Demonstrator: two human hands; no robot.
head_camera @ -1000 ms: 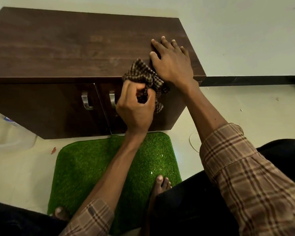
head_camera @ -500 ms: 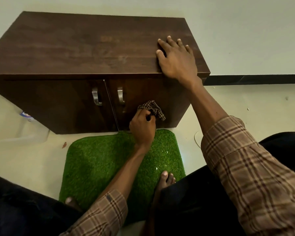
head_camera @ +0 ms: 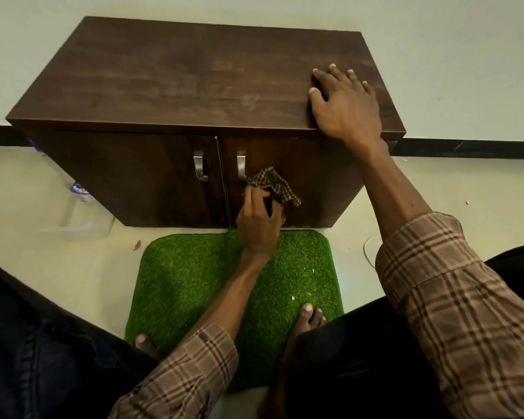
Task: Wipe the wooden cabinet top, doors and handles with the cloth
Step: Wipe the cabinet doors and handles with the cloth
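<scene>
L hand (head_camera: 259,226) grips cloth (head_camera: 274,186) on R door (head_camera: 309,176).

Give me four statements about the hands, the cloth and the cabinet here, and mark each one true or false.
1. The left hand grips the checked cloth against the right-hand door. True.
2. The right hand holds a spray bottle. False: it rests flat on the cabinet top, holding nothing.
3. Both cabinet doors are closed. True.
4. The cloth lies on the green mat. False: it is up at the door, beside the right handle.
</scene>
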